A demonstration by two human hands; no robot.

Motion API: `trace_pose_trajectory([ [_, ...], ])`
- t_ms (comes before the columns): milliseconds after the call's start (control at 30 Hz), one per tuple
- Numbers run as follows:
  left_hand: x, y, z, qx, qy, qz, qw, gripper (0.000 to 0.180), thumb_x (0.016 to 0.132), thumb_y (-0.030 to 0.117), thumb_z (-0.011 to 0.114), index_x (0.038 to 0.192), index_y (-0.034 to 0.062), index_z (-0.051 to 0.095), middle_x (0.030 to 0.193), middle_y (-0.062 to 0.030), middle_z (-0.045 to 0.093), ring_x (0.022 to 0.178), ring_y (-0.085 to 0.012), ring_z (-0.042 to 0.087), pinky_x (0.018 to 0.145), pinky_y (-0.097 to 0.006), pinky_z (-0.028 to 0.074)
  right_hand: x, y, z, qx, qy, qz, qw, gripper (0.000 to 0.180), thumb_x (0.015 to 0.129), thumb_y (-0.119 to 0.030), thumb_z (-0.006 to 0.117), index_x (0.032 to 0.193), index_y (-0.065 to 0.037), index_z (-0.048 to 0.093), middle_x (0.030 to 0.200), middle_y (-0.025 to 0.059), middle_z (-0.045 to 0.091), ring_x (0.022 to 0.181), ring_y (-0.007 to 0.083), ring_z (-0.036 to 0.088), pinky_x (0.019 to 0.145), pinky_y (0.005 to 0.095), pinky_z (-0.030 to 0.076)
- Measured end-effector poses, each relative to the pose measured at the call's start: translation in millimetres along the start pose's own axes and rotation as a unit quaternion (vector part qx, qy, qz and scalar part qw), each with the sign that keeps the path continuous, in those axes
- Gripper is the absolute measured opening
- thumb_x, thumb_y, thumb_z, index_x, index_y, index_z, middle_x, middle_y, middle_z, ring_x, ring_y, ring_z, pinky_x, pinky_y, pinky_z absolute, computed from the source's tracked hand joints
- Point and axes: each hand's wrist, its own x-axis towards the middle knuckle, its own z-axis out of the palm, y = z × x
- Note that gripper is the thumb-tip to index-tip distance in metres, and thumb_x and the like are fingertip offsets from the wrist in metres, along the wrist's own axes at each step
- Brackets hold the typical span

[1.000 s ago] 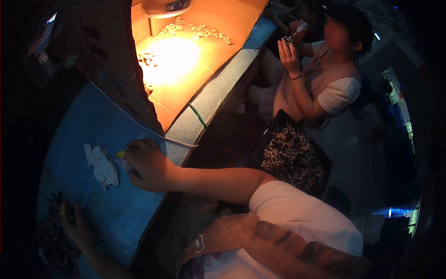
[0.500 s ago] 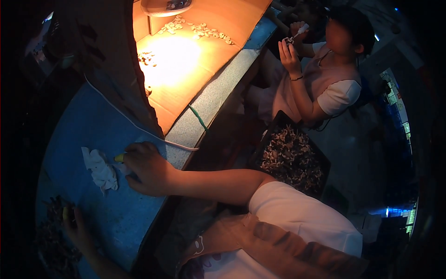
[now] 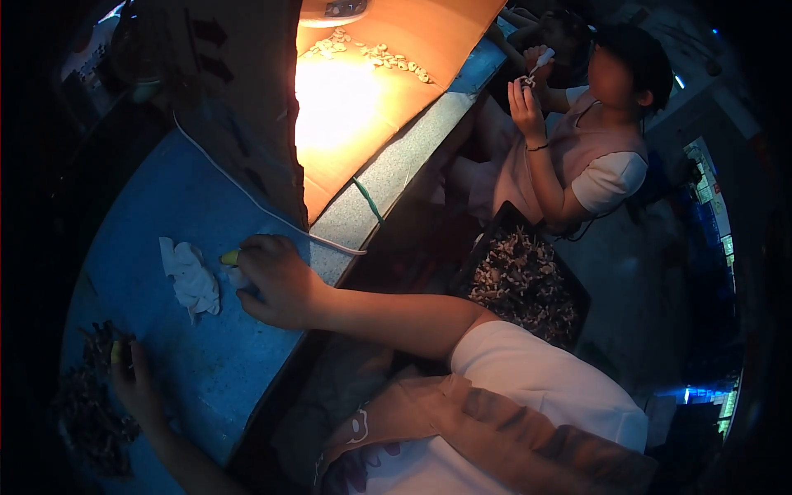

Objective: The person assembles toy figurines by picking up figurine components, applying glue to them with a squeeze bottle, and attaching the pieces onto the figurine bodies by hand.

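My right hand (image 3: 279,280) is over the blue tabletop (image 3: 247,363), fingers curled inward. A yellow covering (image 3: 230,257) shows at one fingertip. Something pale is between thumb and fingers, too hidden to name. Beside this hand lies a crumpled white cloth or tissue (image 3: 191,276). At the lower left my left hand (image 3: 136,384) is closed at the edge of a pile of dark, twig-like pieces (image 3: 91,412). It too has yellow on a fingertip. A small dark thing seems to be between its fingers, but the dim light hides its kind.
A cardboard enclosure (image 3: 247,124) stands ahead, a bright lamp (image 3: 334,10) lighting pale round pieces (image 3: 396,62) inside. A white cable (image 3: 247,198) crosses the table. Right of the table, a black crate (image 3: 528,280) holds more twiggy pieces. A person (image 3: 569,157) sits beyond, handling a white-handled tool.
The whole view has shifted slightly, moving the cardboard and table to the right in the picture. Both hands keep nearly the same places beside the cloth and the pile.
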Motion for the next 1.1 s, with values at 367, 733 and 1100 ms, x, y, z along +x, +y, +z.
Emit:
trace_pose_trajectory([
  [367, 0.9, -0.5, 8.1, -0.021, 0.011, -0.012, 1.0, 0.04, 0.088, 0.027, 0.053, 0.119, 0.0007, 0.049, 0.111, -0.0103, 0.055, 0.1, -0.0177, 0.052, 0.085, -0.028, 0.04, -1.3, 0.9, -6.8, 0.025, -0.007, 0.006, 1.0, 0.049, 0.068, -0.022, 0.066, 0.108, 0.001, 0.048, 0.104, 0.0192, 0.052, 0.105, 0.0322, 0.046, 0.09, 0.0407, 0.035],
  [733, -78.8, 77.0, 0.1, -0.385, -0.075, 0.031, 0.919, 0.047, 0.085, 0.035, 0.053, 0.115, 0.0002, 0.043, 0.11, -0.015, 0.047, 0.089, -0.0206, 0.055, 0.059, -0.028, 0.049, -50.5, -10.3, -69.9, 0.112, 0.006, -0.068, 0.991, 0.058, 0.071, -0.005, 0.065, 0.122, 0.001, 0.039, 0.098, 0.0132, 0.057, 0.093, 0.0265, 0.056, 0.082, 0.0347, 0.044],
  [1100, -138.5, 153.1, 120.0, -0.557, -0.352, -0.226, 0.718, 0.046, 0.086, 0.017, 0.048, 0.127, 0.0031, 0.033, 0.102, -0.0155, 0.056, 0.074, -0.0195, 0.06, 0.052, -0.025, 0.045, -106.0, 21.7, -90.3, 0.248, 0.005, 0.198, 0.948, 0.048, 0.083, 0.0, 0.052, 0.127, 0.002, 0.035, 0.07, 0.0016, 0.054, 0.06, 0.0036, 0.049, 0.055, 0.0171, 0.039],
])
